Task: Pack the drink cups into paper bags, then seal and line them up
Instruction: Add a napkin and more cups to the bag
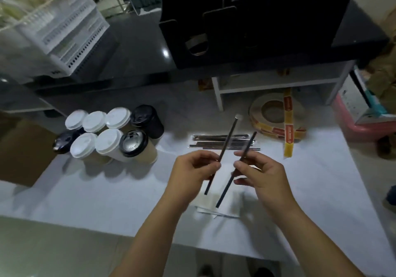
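Several lidded drink cups [109, 139] stand grouped at the left of the white table [107, 195], some with white lids, some with black. My left hand [192, 176] pinches one dark wrapped straw [227, 139] that tilts up to the right. My right hand [261, 176] pinches a second dark straw [248, 146], roughly parallel to the first. Both hands hover above a flat white paper bag [222, 208] lying on the table. More wrapped straws [220, 142] lie in a pile just beyond my hands.
A roll of red-and-yellow seal stickers [276, 116] sits at the back right, with a strip [288, 131] trailing forward. A white shelf [276, 83], a black organiser [257, 19] and a white crate [64, 30] stand behind. A pink basket [355, 126] is at the far right.
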